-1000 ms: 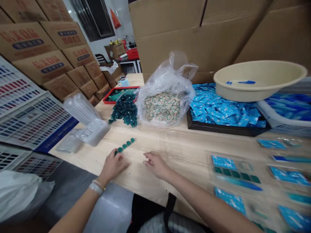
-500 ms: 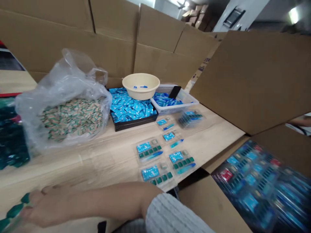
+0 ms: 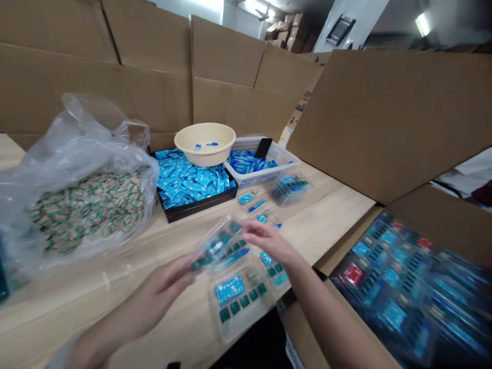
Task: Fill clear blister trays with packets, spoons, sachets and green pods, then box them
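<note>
My left hand (image 3: 165, 284) grips the lower end of a tilted clear plastic tray (image 3: 219, 245), lifted off the table and blurred. A row of small green square pieces (image 3: 203, 261) lies in or against it. My right hand (image 3: 265, 240) reaches in from the right, fingers extended and touching the tray's far edge. Beneath the hands lies another clear tray (image 3: 238, 300) holding blue packets and green squares. Several similar trays (image 3: 290, 188) stand further back on the wooden table (image 3: 77, 292).
A plastic bag of mixed packets (image 3: 86, 210) stands at the left. Behind it are a black tray of blue sachets (image 3: 188, 187), a beige basin (image 3: 205, 143) and a white basket (image 3: 249, 171). An open cardboard box (image 3: 400, 287) of packed trays stands at the right.
My view has swung right from the stacked boxes to the table's far end. My left hand has brought the green pieces over, and a clear tray now hangs lifted between my hands.
</note>
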{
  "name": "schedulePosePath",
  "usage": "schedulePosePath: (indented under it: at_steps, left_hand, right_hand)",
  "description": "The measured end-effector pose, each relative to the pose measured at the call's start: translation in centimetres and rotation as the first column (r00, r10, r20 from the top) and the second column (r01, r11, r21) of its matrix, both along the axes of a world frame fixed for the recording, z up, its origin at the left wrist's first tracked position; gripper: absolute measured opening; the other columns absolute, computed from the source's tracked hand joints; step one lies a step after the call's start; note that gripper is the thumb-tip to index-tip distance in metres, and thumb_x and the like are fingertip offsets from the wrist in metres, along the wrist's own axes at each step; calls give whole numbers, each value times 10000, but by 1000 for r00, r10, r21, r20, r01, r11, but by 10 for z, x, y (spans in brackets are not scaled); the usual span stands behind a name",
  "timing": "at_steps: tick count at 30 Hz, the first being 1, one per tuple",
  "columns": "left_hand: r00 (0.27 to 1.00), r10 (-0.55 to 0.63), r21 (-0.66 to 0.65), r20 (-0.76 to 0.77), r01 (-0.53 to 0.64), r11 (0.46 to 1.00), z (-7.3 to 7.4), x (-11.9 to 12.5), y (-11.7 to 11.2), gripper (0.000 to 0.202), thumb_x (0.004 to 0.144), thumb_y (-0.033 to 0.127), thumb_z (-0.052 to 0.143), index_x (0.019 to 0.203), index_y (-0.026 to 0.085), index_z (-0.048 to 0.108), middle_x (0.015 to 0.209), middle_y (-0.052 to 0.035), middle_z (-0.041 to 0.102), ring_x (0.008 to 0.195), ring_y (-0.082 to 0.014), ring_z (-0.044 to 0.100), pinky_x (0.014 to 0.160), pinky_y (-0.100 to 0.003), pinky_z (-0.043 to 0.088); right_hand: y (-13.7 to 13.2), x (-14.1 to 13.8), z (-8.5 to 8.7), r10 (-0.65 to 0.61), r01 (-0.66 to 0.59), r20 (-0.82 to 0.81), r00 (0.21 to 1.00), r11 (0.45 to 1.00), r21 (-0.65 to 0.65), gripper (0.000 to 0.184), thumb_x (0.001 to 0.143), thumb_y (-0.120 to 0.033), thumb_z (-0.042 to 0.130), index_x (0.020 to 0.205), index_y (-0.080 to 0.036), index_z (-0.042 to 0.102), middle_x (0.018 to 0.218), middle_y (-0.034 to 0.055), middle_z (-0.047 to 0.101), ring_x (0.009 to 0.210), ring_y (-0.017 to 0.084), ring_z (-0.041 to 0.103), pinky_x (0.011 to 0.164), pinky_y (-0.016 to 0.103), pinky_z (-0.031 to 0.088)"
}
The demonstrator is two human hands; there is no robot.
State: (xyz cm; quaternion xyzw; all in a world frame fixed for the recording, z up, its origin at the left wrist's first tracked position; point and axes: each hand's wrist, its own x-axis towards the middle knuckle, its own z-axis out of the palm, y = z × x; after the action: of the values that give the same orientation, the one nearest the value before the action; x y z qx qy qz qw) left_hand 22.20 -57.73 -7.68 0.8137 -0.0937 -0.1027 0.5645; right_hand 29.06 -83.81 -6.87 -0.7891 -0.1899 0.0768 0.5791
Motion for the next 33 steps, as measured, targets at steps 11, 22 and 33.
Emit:
schedulePosePath:
  at_steps: [11, 22, 33]
  left_hand:
    - [689, -282, -479, -668, -106, 872, -44, 150, -192, 307, 706, 210, 630, 963, 133, 479, 764, -31, 601, 680, -154, 638, 660, -265, 496]
    - [963, 163, 322, -217, -87, 943, -90, 168, -223, 656, 643, 265, 668, 1206, 172, 344, 695, -40, 625, 564, -178, 597, 497, -232, 424]
    - [936, 64, 336, -347, 60, 940, -65, 173, -199, 330, 722, 224, 553, 1035, 123, 524, 448, 51, 462, 365, -98, 445, 362, -186, 342]
  right_hand:
    - [-159, 52, -75, -345, 604, -628, 698, 754, 257, 272, 609, -334, 691, 708, -134, 536, 603, 2, 583, 472, 63, 519, 437, 167, 379]
    - [-174, 106, -125, -607, 525, 33, 794, 656, -542, 215, 734, -328, 496, 792, -160, 617, 662, 40, 612, 638, 156, 573, 572, 240, 406]
    - [-162, 108, -118, -519, 408, 22, 855, 644, -648, 237, 746, -343, 480, 708, -165, 632, 547, 26, 593, 555, 143, 559, 515, 218, 365]
